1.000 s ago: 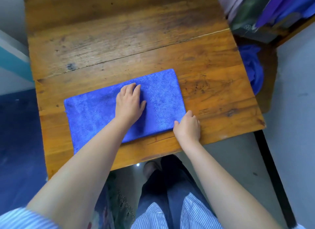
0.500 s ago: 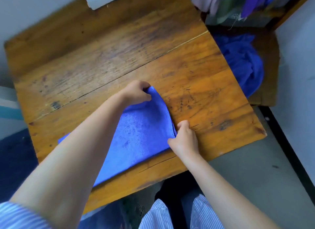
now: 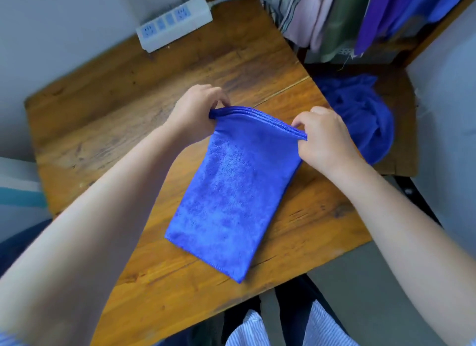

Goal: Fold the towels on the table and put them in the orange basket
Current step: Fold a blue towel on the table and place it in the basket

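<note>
Left hand (image 3: 194, 111): mine, pinching the far left corner of the towel (image 3: 231, 191), edges stacked
Right hand (image 3: 323, 139): mine, pinching the far right corner
Towel: folded, lifted at the far edge, near end low over the table (image 3: 128, 114); whether it touches I cannot tell
Basket: not in view
Risk: layers could slide apart if my pinch slackens, since only the corners are held; a skewed lay-down would leave uneven edges
Risk, second: dragging the low end may crumple it
Change: half a second ago the towel lay flat, my hands just taking its right corners; now it hangs raised between them
Pile (image 3: 360, 119): blue cloth heaped right of the table
</note>
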